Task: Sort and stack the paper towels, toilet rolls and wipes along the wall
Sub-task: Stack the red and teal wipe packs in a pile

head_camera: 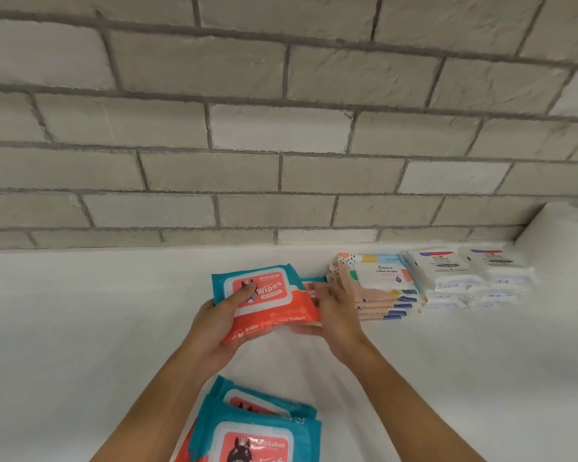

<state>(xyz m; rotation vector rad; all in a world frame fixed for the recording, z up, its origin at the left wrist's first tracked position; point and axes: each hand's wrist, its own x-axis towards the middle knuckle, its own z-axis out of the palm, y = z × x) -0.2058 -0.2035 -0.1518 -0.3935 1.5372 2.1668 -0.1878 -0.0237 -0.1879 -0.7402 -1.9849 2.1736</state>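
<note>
The left hand [214,325] reaches forward with its forearm rising from the lower edge, thumb pressed on top of a teal and orange Meikubao wipes pack [264,300] and fingers curled beneath it, gripping its near left corner. The right hand [336,320] closes on the pack's right edge, fingers on top and thumb below. The pack is tilted, near the base of the brick wall [281,128]. A second matching pack [314,281] shows only as a sliver behind the right fingers. Just to the right stands a stack of Stalove wet wipes [377,288], then two stacks of white Dove packs [467,278]. A white roll [561,228] is cut off at the right edge. More Meikubao packs [257,428] lie on the white surface [80,328] between the forearms, cropped by the lower edge.
</note>
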